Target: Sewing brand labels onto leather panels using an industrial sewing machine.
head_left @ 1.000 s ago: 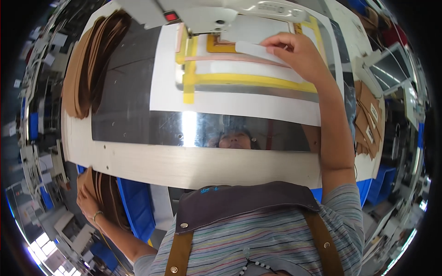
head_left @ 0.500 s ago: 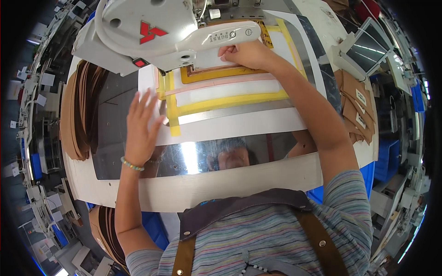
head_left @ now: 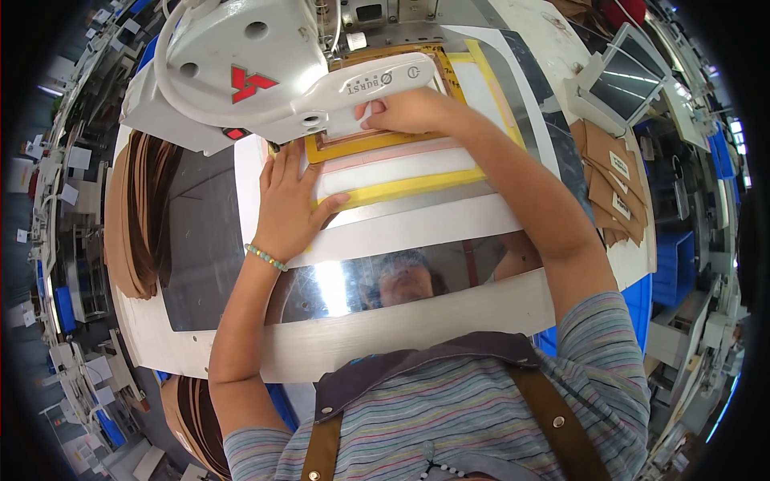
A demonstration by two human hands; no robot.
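My left hand (head_left: 290, 200) lies flat with its fingers apart on the left corner of a white sheet (head_left: 417, 226) edged with yellow tape (head_left: 405, 187). Its fingertips reach close under the white sewing machine head (head_left: 265, 60). On the sheet sits an amber-yellow frame (head_left: 353, 149) with a brown inner border. My right hand (head_left: 407, 111) is over this frame, beside the machine's arm, its fingers curled together. Whatever those fingertips may pinch is too small or hidden to make out.
A shiny metal plate (head_left: 377, 280) lies under the sheet along the table's front. Stacked brown pieces (head_left: 132, 216) stand at the left. More brown pieces with white labels (head_left: 603, 172) lie at the right, below a tilted screen (head_left: 630, 80). A blue bin (head_left: 674, 268) stands beyond.
My left hand has come down from above the sheet's left side and moved right onto the taped corner. My right hand stays over the frame, fingers still curled. The whole view has shifted slightly.
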